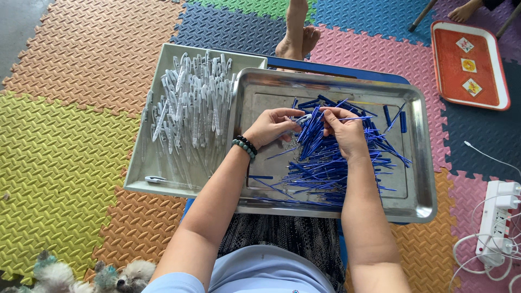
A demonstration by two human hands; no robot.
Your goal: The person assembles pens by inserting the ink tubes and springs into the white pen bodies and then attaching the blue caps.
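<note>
Down at the bottom edge, a pale blue shirt and a dark patterned lap [287,239], and from there two bare forearms run up into a steel tray [423,184] resting across the knees. Left hand [270,127], beaded bracelets [245,146] at the wrist, is curled over the tray's upper left part, fingers pinched narrow on a small pale pen part [302,118]; whether a blue piece is in that pinch too, I cannot tell. Right hand [343,130] sits just beside it, fingers bent and closed down among the top of the blue pen refills [325,168], fingertips nearly meeting the left hand's. That heap of thin blue refills fills the middle of the steel tray and fans out toward its right side, with a few strays near the lower left corner. Overlapped by the steel tray's left rim is a pale plastic tray [142,163], loaded in its upper half with white pen barrels [192,108], one lone barrel lying near its lower left corner. Both trays sit over a blue edge, above a floor of interlocking foam mats [65,157] in orange, yellow-green, pink and navy. Bare feet [296,40] show beyond the trays' far edge. Top right, an orange tray [450,65] carries three small cards. Right edge, a white power strip [495,222] with white cables. Bottom left corner, a fluffy grey toy [130,274].
</note>
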